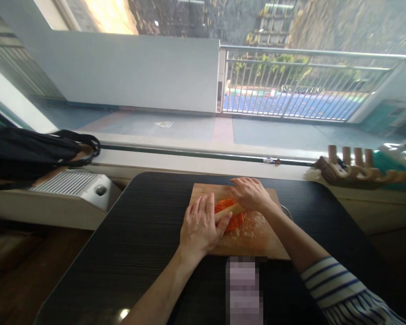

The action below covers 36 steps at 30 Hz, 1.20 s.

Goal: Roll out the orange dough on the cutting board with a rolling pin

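A wooden rolling pin point(228, 212) lies slantwise across a flat piece of orange dough point(236, 223). My left hand point(203, 222) is closed over the pin's near left end, thumb along it. On the far right end rests my right hand point(249, 194), its fingers bent over the pin. Both ends of the pin are hidden under my hands. Beneath the dough is a wooden cutting board point(223, 249), with white flour point(252, 225) scattered over its right part.
The board sits on a black table point(149, 234) by a window. A black bag point(27, 153) and a white vented unit point(77, 185) are at left. A wooden rack point(355, 171) stands on the sill at right. A pixelated pinkish patch point(243, 289) covers the near edge.
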Each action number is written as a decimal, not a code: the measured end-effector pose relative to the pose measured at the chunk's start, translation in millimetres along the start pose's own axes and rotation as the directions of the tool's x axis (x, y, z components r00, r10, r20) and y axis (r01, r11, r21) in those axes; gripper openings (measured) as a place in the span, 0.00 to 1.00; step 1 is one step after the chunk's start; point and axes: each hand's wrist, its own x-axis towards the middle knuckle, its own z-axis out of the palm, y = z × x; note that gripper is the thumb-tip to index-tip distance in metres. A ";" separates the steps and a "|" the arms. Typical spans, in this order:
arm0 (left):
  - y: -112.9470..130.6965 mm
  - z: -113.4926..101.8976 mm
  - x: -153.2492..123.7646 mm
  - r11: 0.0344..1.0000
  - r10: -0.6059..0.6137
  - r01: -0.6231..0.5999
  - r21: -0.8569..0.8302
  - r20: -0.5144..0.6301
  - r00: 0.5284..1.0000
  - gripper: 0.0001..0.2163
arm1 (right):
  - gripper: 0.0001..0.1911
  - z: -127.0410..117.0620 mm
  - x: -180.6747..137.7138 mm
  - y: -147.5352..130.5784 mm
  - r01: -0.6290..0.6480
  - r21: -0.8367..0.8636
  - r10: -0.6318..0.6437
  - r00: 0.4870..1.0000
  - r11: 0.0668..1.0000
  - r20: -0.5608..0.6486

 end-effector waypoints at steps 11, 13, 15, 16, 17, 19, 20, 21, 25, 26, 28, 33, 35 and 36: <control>-17.3 -1.2 24.6 0.992 -0.084 0.091 -0.088 0.076 0.994 0.30 | 0.18 0.0 17.2 -3.6 -0.163 0.028 0.161 0.985 0.986 0.064; -20.2 -1.1 28.5 0.983 -0.129 0.141 -0.115 0.107 0.986 0.30 | 0.18 -0.4 19.4 -4.1 -0.157 0.024 0.155 0.986 0.987 0.067; -23.1 -0.1 31.9 0.973 -0.170 0.186 -0.137 0.117 0.978 0.29 | 0.18 -1.0 21.8 -4.7 -0.158 0.012 0.157 0.985 0.987 0.070; -24.5 0.8 33.3 0.969 -0.184 0.200 -0.146 0.113 0.976 0.29 | 0.18 -1.4 23.0 -5.1 -0.161 0.005 0.161 0.984 0.987 0.073; -25.8 1.9 34.6 0.966 -0.194 0.209 -0.154 0.106 0.975 0.28 | 0.18 -1.7 24.1 -5.4 -0.164 -0.003 0.164 0.984 0.986 0.077; -28.2 4.6 36.5 0.964 -0.197 0.209 -0.166 0.087 0.976 0.27 | 0.17 -2.4 26.2 -6.0 -0.166 -0.013 0.166 0.983 0.986 0.079; -29.2 6.0 37.2 0.963 -0.197 0.207 -0.170 0.074 0.978 0.27 | 0.18 -2.7 27.2 -6.1 -0.164 -0.014 0.165 0.983 0.986 0.076; -30.0 7.3 37.8 0.964 -0.197 0.205 -0.172 0.061 0.979 0.27 | 0.18 -2.8 28.0 -6.2 -0.164 -0.016 0.164 0.984 0.986 0.071; -32.3 11.5 39.5 0.970 -0.183 0.183 -0.158 0.015 0.983 0.26 | 0.18 -2.9 31.4 -6.1 -0.162 -0.019 0.163 0.985 0.987 0.061; -32.7 12.3 39.9 0.972 -0.180 0.179 -0.154 0.010 0.984 0.27 | 0.18 -2.8 32.3 -6.0 -0.161 -0.019 0.162 0.985 0.987 0.062; -33.7 13.9 40.9 0.973 -0.178 0.177 -0.147 0.003 0.984 0.27 | 0.18 -2.4 34.2 -5.9 -0.161 -0.020 0.162 0.985 0.987 0.063; -36.8 17.0 43.6 0.974 -0.180 0.177 -0.142 -0.011 0.984 0.27 | 0.18 -0.1 38.5 -5.4 -0.164 -0.016 0.165 0.984 0.986 0.060; -37.9 17.8 44.6 0.975 -0.174 0.171 -0.142 -0.011 0.985 0.26 | 0.19 1.0 39.9 -5.0 -0.165 -0.014 0.166 0.984 0.986 0.063; -38.4 18.0 45.2 0.975 -0.170 0.167 -0.143 -0.008 0.985 0.26 | 0.19 1.4 40.6 -4.9 -0.167 -0.016 0.168 0.984 0.986 0.066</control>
